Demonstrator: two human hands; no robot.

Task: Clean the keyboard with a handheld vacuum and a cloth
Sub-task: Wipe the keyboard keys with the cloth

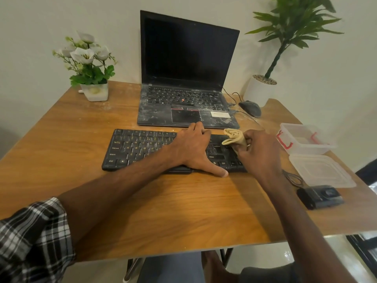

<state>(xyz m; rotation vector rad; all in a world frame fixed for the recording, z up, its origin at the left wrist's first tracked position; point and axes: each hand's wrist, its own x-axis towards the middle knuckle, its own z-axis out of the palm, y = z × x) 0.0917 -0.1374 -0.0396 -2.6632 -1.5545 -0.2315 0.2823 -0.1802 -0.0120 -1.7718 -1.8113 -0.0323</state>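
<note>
A black keyboard (138, 149) lies on the wooden table (163, 201) in front of a dusty open laptop (183, 99). My left hand (191, 148) lies flat across the keyboard's middle, fingers on its far edge and thumb at its near edge. My right hand (261, 152) holds a bunched beige cloth (234, 137) over the keyboard's right end. A small black handheld vacuum (320, 196) lies on the table at the right, apart from both hands.
A clear plastic box with red clips (306, 137) and its lid (322, 170) sit at the right edge. A black mouse (250, 108) with its cable lies beside the laptop. A white flower pot (95, 91) stands back left, a potted plant (259, 89) back right.
</note>
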